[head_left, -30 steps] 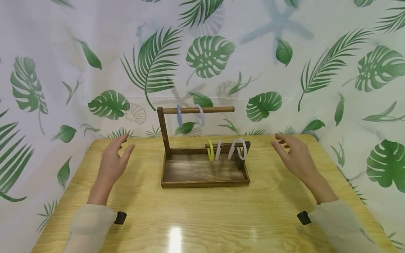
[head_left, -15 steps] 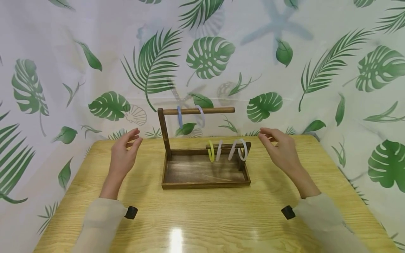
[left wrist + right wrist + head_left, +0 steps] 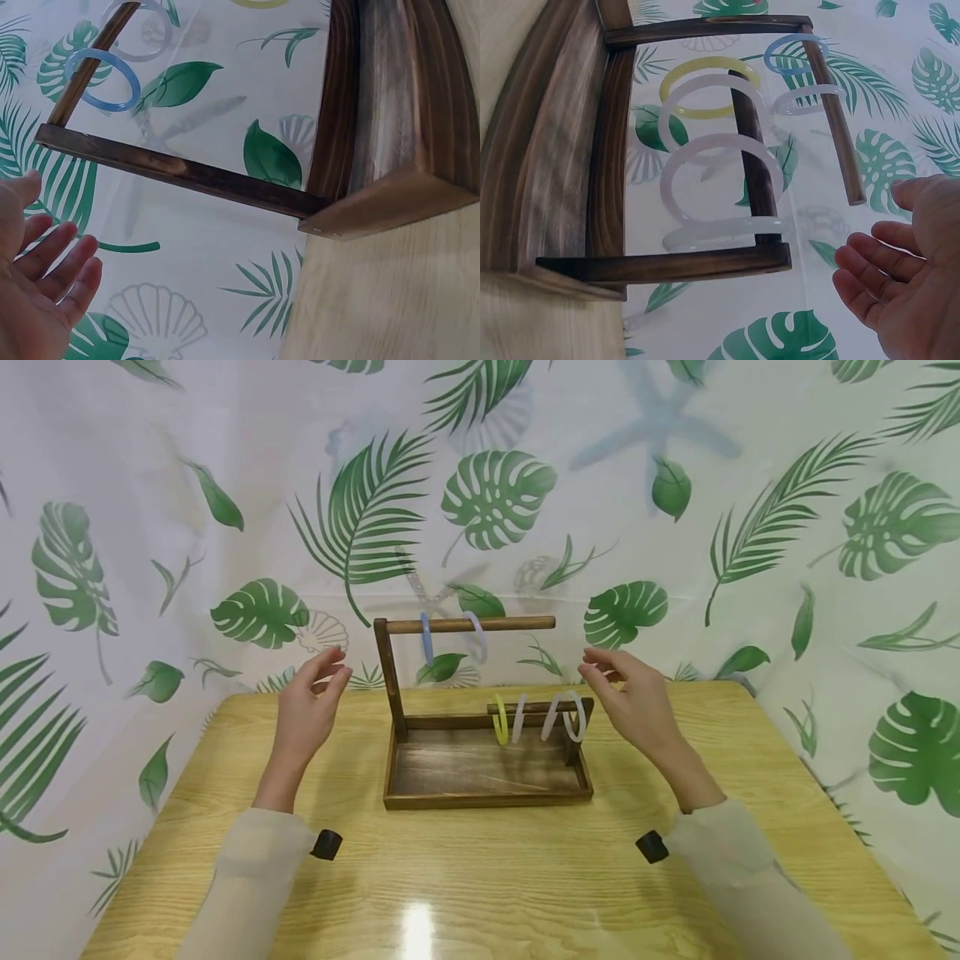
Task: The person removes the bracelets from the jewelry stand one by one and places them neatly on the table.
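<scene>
A dark wooden stand (image 3: 487, 801) with a tray base and two bars is on the table. Its upper bar carries a blue bangle (image 3: 427, 639) and a pale lilac bangle (image 3: 476, 637). On the lower bar hang a yellow bangle (image 3: 500, 720) and several whitish bangles (image 3: 519, 718). My left hand (image 3: 306, 706) hovers left of the stand, fingers loosely bent, holding nothing. To the right of the stand, my right hand (image 3: 632, 702) is raised likewise, with nothing in it. Neither hand touches the stand; the left wrist view shows the left fingers (image 3: 64, 274) apart from the upright.
The stand rests on a light wooden table (image 3: 480, 868). Behind and beside it hangs a white cloth (image 3: 525, 410) printed with green leaves. Each sleeve has a small black device, such as the left one (image 3: 326, 844).
Both hands have moved inward toward the stand and slightly upward, the left one to the right and the right one to the left. The stand and bangles have stayed in place.
</scene>
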Tool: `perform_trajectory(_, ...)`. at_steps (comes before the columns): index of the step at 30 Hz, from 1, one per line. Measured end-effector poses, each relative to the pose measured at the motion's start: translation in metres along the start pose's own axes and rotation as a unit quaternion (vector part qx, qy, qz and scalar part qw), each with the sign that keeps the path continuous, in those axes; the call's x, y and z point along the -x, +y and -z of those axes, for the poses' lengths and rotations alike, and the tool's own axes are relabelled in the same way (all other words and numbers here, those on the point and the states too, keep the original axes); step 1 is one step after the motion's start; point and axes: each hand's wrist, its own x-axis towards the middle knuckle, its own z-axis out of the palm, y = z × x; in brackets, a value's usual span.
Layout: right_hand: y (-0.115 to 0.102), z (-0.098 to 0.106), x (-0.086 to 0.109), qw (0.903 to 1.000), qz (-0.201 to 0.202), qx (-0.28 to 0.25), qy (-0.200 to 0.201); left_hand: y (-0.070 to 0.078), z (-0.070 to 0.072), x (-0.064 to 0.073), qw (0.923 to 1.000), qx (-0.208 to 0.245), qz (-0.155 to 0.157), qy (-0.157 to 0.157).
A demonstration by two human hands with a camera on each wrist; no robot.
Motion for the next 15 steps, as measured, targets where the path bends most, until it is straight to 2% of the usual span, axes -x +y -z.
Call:
perform_trajectory(6, -0.006, -0.007, -0.009, 0.9998, 0.007, -0.014, -0.009, 0.005, -0.006, -0.010, 0.9998, 0.017, 0.006, -0.006)
perform_trajectory(15, -0.016, -0.025, -0.019, 0.9993, 0.016, -0.030, -0.017, 0.011, -0.017, -0.019, 0.9961, 0.083, 0.024, -0.014)
